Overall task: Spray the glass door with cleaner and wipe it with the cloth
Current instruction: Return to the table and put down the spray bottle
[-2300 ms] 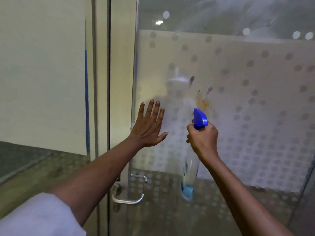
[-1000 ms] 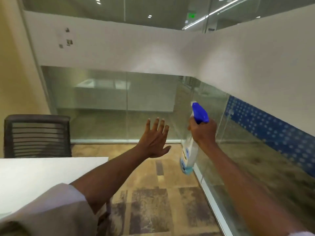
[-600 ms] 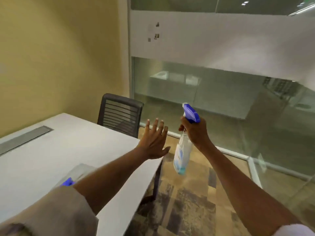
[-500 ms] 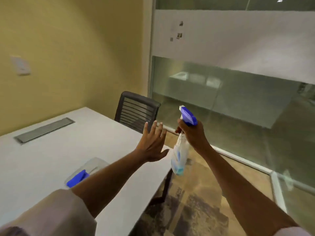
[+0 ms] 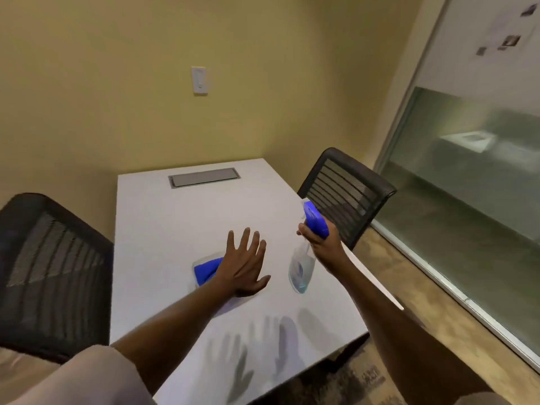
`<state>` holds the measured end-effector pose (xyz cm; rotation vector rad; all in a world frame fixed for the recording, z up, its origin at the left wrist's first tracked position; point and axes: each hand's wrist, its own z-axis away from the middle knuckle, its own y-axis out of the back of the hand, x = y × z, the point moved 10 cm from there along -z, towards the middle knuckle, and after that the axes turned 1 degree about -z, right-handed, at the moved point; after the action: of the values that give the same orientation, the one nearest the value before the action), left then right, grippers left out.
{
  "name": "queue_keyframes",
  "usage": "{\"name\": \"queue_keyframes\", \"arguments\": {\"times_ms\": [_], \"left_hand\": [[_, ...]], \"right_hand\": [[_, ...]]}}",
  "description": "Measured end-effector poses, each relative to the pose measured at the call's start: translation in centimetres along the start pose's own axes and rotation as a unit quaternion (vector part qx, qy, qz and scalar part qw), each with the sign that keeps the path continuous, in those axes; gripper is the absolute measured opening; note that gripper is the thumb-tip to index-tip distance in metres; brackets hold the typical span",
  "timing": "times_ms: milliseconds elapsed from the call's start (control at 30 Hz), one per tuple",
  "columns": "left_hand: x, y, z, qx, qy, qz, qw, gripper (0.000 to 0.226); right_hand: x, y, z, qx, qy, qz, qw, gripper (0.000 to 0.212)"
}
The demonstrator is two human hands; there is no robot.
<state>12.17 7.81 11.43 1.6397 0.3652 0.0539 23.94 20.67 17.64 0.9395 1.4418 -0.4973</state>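
Note:
My right hand (image 5: 320, 244) grips the neck of a clear spray bottle (image 5: 301, 267) with a blue trigger head and a little pale blue liquid, held above the white table (image 5: 181, 217). My left hand (image 5: 244, 266) hovers open, fingers spread, over a blue cloth (image 5: 206, 270) that lies on a clear tray on the table. The hand hides the right part of the cloth. I cannot tell whether the hand touches it. The glass door is out of view.
Two black mesh chairs stand at the table, one at the left (image 5: 49, 273) and one at the right (image 5: 347, 197). A grey cable hatch (image 5: 204, 177) is set in the far tabletop. A glass partition (image 5: 473, 176) runs along the right.
The view has swung left from the glass door to the table. My left hand has come off the glass and now hangs over the blue cloth. The bottle stays in my right hand.

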Motion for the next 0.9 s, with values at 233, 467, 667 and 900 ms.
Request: {"name": "queue_keyframes", "arguments": {"times_ms": [233,467,667,900], "left_hand": [[-5.4,-8.2,0.8,-0.075,0.057,-0.004,0.996,0.086],[-9.1,-14.8,-0.6,-0.099,0.063,0.002,0.993,0.086],[-10.9,-19.7,-2.8,-0.125,0.06,0.01,0.99,0.079],[-11.5,-23.0,-3.0,-0.137,0.056,0.04,0.988,0.075]], "right_hand": [[4.2,-5.3,-4.6,-0.034,0.008,-0.003,0.999,0.019],[8.9,-8.5,-9.2,-0.056,-0.008,0.027,0.998,0.009],[12.7,-10.4,-12.7,-0.055,-0.017,0.02,0.998,0.011],[16.3,-11.6,-14.8,-0.043,-0.046,-0.004,0.998,0.009]]}}
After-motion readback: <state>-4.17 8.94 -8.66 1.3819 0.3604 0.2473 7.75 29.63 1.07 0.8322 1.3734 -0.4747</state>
